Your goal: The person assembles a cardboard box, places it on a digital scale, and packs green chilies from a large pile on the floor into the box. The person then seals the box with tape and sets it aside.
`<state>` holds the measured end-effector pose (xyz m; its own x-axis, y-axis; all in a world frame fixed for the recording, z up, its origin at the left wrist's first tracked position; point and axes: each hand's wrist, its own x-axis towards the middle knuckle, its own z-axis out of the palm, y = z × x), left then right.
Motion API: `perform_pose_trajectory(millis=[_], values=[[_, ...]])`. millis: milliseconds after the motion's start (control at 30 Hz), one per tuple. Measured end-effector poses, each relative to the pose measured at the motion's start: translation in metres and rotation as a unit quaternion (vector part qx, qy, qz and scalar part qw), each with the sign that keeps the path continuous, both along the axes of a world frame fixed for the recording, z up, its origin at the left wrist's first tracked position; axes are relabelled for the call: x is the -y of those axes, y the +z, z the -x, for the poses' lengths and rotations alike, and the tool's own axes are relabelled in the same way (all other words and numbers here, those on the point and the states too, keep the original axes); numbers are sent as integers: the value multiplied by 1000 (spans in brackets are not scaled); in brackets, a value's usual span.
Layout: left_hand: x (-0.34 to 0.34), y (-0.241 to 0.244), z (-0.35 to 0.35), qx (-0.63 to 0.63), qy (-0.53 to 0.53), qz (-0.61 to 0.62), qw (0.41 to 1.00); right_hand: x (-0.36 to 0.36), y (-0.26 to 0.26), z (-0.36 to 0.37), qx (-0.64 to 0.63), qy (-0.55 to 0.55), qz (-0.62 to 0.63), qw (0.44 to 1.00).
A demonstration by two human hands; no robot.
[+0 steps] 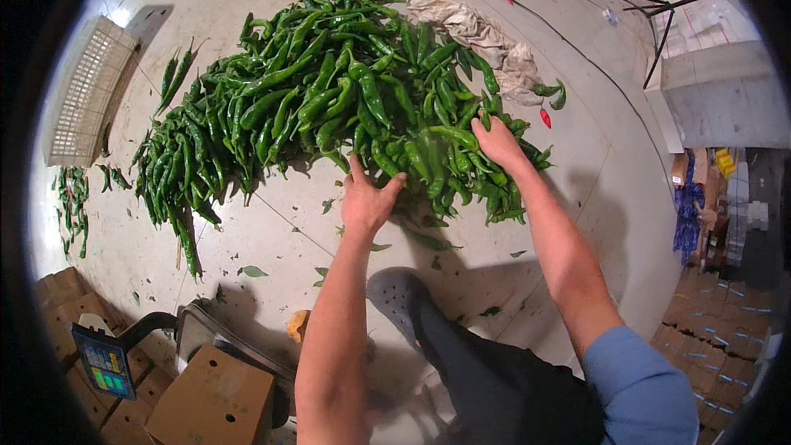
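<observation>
A large heap of long green chili peppers (296,93) lies on the pale tiled floor in front of me. My left hand (369,201) is at the heap's near edge, fingers spread, with nothing visibly held; its fingertips are close to the lowest peppers. Further right, my right hand (497,141) reaches into the heap, its fingers partly hidden among the peppers, so its grip is unclear. A crumpled pale cloth (476,31) lies along the far right side of the heap. One small red pepper (545,118) rests just beyond my right hand.
A white plastic crate (89,93) stands at the left. At lower left are a cardboard box (210,398) and a scale display (104,361). A black cable (575,43) crosses the floor near a black metal stand (658,9). My shoe (395,296) is below the heap.
</observation>
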<state>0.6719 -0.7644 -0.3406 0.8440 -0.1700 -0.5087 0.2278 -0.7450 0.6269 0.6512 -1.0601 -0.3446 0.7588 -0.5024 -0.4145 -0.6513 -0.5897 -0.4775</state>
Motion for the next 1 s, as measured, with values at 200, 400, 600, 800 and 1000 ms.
perform_pose_trajectory(millis=[200,400,600,800,1000], values=[[12,-8,19,-17,113,119,986,-48,21,17,16,101,58,993],[29,-14,34,80,178,171,966,-53,35,1,-89,156,84,980],[37,-22,32,-71,210,307,926,-32,18,10,-47,136,-37,989],[60,-27,34,-140,258,444,847,-58,23,20,-26,64,-90,994],[73,-28,23,-162,271,396,862,-70,21,32,24,47,-187,981]])
